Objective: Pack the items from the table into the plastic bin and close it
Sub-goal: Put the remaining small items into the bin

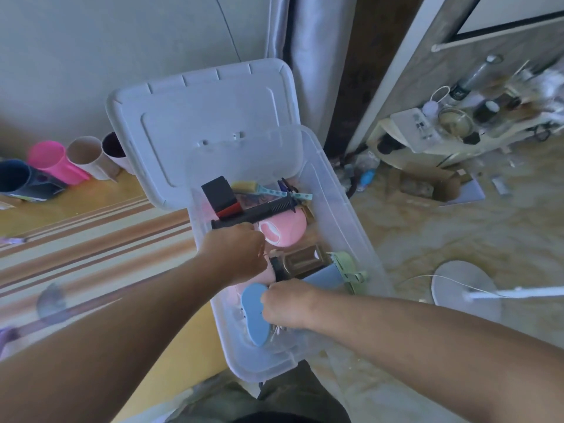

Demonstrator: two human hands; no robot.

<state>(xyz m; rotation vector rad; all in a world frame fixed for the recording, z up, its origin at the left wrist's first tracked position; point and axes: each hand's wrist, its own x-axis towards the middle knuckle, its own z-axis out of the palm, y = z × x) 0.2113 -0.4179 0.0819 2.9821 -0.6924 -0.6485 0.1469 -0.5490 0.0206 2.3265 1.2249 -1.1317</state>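
A clear plastic bin (335,190) stands at the table's right edge, and its white lid (213,117) leans upright behind it. Inside lie a black hand pump (268,209), a black and red box (218,190), a pink round item (287,230), a pale green item (345,264) and a blue flat item (254,315). My left hand (235,251) is curled inside the bin, just below the pump and over a pink thing; what it grips is hidden. My right hand (290,303) is closed on the blue flat item near the bin's front.
Along the wall on the striped table (91,227) stand a pink cup (52,160), a beige cup (88,154) and a dark blue one (15,175). To the right, the floor holds a cardboard box (427,184), a white round base (464,288) and a cluttered low shelf (427,132).
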